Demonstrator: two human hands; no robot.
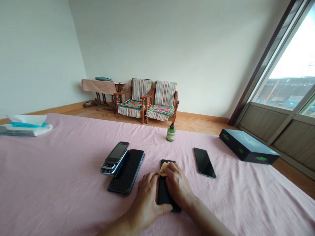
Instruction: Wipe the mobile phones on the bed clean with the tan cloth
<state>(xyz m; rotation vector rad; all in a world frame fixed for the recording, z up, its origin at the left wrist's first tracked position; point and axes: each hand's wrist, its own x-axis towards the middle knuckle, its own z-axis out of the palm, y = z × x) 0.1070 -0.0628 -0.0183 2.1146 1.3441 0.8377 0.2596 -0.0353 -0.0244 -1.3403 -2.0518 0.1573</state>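
Right grip [177, 184] pinches yellow cloth [162, 169]; left grip [149, 196] holds phone [162, 194] by its edge (pink sheet [73, 196] around).

My right hand [177, 183] hides much of the black phone [162, 193] beneath it and part of the crumpled yellow cloth [162, 169]. The left edge cuts off the white-and-blue tissue pack [29, 128]. Lettering on the green bottle with a black top [170, 133] is too small for me to read.

2 armchairs [161, 110] and 1 cloth-draped table [98, 86] stand well beyond the grip; 1 black box [248, 146] lies to its right.
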